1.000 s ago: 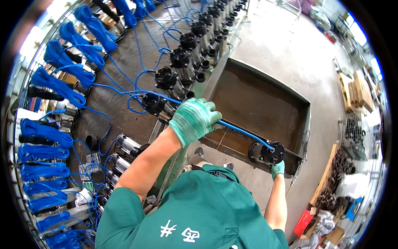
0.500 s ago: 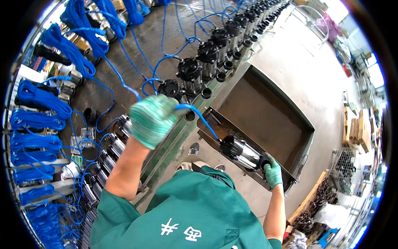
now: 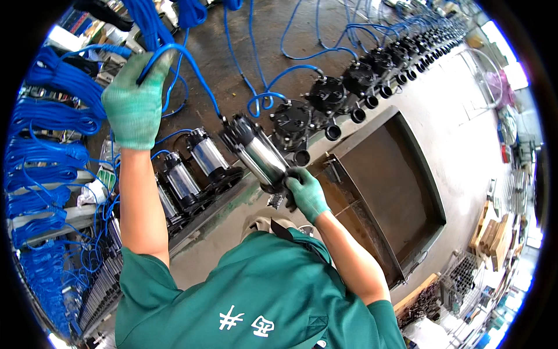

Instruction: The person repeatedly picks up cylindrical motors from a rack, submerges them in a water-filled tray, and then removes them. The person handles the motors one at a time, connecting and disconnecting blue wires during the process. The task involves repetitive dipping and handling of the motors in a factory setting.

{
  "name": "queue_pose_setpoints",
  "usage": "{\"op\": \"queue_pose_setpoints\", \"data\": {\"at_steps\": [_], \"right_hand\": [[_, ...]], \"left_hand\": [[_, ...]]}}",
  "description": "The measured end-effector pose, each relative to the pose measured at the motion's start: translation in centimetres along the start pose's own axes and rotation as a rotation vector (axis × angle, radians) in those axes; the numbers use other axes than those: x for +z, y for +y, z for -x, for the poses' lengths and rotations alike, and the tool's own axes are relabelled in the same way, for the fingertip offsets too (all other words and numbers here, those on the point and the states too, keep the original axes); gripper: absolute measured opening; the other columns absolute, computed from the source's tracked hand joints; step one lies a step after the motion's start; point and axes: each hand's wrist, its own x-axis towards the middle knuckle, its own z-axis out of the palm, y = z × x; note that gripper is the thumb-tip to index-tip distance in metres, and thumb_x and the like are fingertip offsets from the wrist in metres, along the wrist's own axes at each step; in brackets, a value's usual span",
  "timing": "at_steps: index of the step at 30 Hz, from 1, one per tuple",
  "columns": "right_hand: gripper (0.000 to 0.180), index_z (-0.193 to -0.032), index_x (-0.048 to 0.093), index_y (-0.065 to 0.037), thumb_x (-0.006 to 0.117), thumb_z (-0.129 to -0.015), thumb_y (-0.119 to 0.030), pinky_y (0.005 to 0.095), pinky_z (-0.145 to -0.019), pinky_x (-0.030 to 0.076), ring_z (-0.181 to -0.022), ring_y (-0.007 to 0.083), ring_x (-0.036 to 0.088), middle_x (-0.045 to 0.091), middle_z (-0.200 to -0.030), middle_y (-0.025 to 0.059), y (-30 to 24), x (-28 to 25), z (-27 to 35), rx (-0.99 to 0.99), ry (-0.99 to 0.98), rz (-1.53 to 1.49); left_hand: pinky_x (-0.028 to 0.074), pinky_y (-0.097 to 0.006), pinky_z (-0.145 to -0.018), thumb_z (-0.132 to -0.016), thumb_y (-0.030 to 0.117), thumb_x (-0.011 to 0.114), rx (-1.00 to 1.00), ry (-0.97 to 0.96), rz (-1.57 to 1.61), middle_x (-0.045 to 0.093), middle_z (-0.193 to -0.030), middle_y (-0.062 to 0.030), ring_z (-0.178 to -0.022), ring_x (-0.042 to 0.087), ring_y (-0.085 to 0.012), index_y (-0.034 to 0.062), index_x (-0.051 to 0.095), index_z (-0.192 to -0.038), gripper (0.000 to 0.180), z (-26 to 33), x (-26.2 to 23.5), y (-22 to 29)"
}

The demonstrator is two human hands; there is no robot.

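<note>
My left hand [image 3: 135, 107], in a green knit glove, is closed around a blue cable [image 3: 200, 78] and raised at the left. The cable arches down to the black top of a submersible pump [image 3: 260, 156] with a shiny metal body. At the pump's lower black end, my gloved right hand [image 3: 308, 195] grips it; some of its fingers are hidden. The pump hangs tilted over the bench edge, its top leaning to the left. Just beyond it stands an upright pump [image 3: 292, 123], first in a long row. To its left, another metal pump [image 3: 208, 152] lies tilted among similar ones.
A shallow metal tank [image 3: 421, 168] with brown liquid stands on the right, a tray [image 3: 343, 212] along its near side. Coiled blue cables [image 3: 52, 116] crowd the left. Loose cables cross the dark bench top [image 3: 209, 52]. Wood pieces [image 3: 494, 238] and a wire basket [image 3: 462, 270] lie far right.
The pump has moved up and left, from above the tank's tray to the bench edge, still in my right hand. My left hand has moved left and farther away with the cable.
</note>
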Motion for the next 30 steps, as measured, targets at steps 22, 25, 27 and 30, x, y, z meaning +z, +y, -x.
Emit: {"op": "queue_pose_setpoints", "data": {"at_steps": [22, 25, 27, 30], "right_hand": [[0.042, -0.144, 0.056, -0.007, 0.055, -0.11, -0.032, 0.0321, -0.06, 0.055, -0.076, 0.0193, 0.072, 0.072, -0.105, 0.013, -1.1, -1.3, -3.1, 0.13, -0.143, 0.052], [0.04, -0.14, 0.058, -0.002, 0.052, -0.111, -0.028, 0.0321, -0.059, 0.055, -0.075, 0.0209, 0.073, 0.073, -0.101, 0.0145, 3.1, -5.7, 0.9, 0.191, -0.011, -0.045], [0.04, -0.139, 0.058, 0.001, 0.053, -0.11, -0.027, 0.0325, -0.059, 0.055, -0.075, 0.0219, 0.073, 0.073, -0.102, 0.0153, 5.5, -8.3, 3.6, 0.212, 0.1, -0.114], [0.041, -0.139, 0.057, 0.002, 0.055, -0.109, -0.025, 0.0325, -0.057, 0.055, -0.074, 0.0229, 0.073, 0.074, -0.103, 0.0171, 9.1, -11.3, 7.7, 0.184, 0.259, -0.259]], "left_hand": [[0.054, -0.049, -0.096, -0.091, 0.025, 0.079, 0.084, -0.25, -0.285, 0.072, -0.117, -0.0122, -0.11, 0.067, -0.0351, 0.011, 0.071, -0.118, 0.032, 12.2, 6.3, -9.6], [0.058, -0.036, -0.076, -0.104, 0.033, 0.068, -0.198, -0.687, 0.369, 0.076, -0.092, -0.0088, -0.083, 0.072, -0.0213, 0.0067, 0.079, -0.102, 0.028, 14.6, 8.3, -4.8], [0.056, -0.033, -0.076, -0.105, 0.041, 0.067, -0.187, -0.557, 0.608, 0.076, -0.097, -0.0084, -0.086, 0.071, -0.0177, 0.0044, 0.075, -0.119, 0.04, 15.8, 11.7, -1.7], [0.052, -0.032, -0.098, -0.111, 0.04, 0.057, -0.36, -0.446, 0.907, 0.074, -0.11, -0.0034, -0.108, 0.067, -0.0169, 0.0015, 0.07, -0.128, 0.044, 15.6, 17.4, 0.3]]}}
